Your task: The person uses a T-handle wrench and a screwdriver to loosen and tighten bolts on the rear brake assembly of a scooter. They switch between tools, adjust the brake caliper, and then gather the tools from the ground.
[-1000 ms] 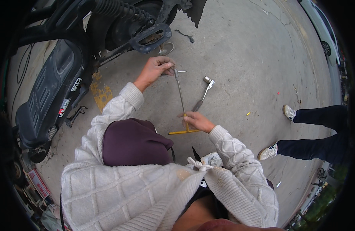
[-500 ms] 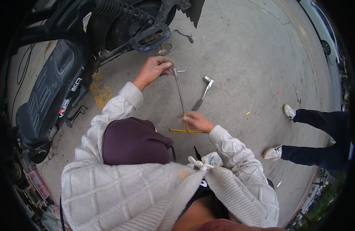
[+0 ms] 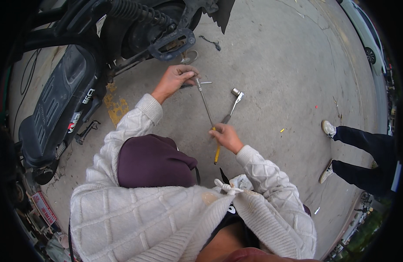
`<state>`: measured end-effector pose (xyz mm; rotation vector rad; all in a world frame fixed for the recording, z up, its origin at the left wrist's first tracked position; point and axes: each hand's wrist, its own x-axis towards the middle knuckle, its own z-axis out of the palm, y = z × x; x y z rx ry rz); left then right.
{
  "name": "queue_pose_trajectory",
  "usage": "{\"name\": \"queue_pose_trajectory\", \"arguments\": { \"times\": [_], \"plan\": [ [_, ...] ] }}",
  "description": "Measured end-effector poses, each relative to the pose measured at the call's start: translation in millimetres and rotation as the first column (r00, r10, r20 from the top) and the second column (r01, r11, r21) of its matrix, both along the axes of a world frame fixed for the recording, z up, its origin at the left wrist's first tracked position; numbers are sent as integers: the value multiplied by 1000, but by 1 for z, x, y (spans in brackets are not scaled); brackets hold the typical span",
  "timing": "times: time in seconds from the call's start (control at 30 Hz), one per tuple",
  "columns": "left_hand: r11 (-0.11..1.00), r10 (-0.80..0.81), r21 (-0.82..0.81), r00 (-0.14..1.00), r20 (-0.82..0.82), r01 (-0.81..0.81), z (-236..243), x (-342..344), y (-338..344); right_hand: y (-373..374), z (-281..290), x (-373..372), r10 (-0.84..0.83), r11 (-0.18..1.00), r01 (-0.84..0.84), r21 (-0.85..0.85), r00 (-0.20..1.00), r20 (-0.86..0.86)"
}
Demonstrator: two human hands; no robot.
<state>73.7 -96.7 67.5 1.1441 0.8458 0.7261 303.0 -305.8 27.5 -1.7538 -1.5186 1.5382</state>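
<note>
Between my hands is a T-handle socket wrench [image 3: 205,103] with a thin steel shaft and a yellow crossbar. The fingers of my left hand [image 3: 174,81] are closed at its socket end; whether a small part is pinched there too is hidden. My right hand [image 3: 228,139] grips the yellow handle end, and one arm of the crossbar sticks out below the fingers. On the ground just right of the shaft lies a ratchet wrench [image 3: 237,99] with a socket on its head. A thin metal piece [image 3: 206,82] lies by my left fingertips.
A dark scooter [image 3: 62,91] takes up the left, its rear wheel and shock absorber [image 3: 136,12] at the top. A black strip [image 3: 211,42] lies beyond my left hand. Another person's legs [image 3: 363,142] stand at the right, with a parked car [image 3: 363,30] farther off.
The wrench's yellow crossbar has turned from lying sideways to pointing towards me, within my right hand. My left hand has stayed at the socket end. The other person's nearer foot has shifted right.
</note>
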Motion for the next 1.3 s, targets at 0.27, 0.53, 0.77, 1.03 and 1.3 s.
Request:
{"name": "queue_pose_trajectory", "arguments": {
  "times": [0.27,0.53,0.77,1.03,1.3],
  "plan": [
    [997,12,-78,1000,28,-10,1,-1,-2,0,9,-7,-35,999,36,-6,997,75],
    [977,-20,-197,959,284,79,-10,-7,-1,1,8,-4,-16,993,7,119,997,76],
    [890,342,-453,730,592,-50,-26,-19,14,-11,-16,-4,12,1000,-13,29,999,39],
    [879,295,-475,750,593,30,-21,-10,5,-26,-49,1,-65,985,62,-160,998,-16],
    [901,280,-434,764,581,0,-15,-7,3,-35,-65,0,-6,984,1,-179,1000,-28]
  ]
}}
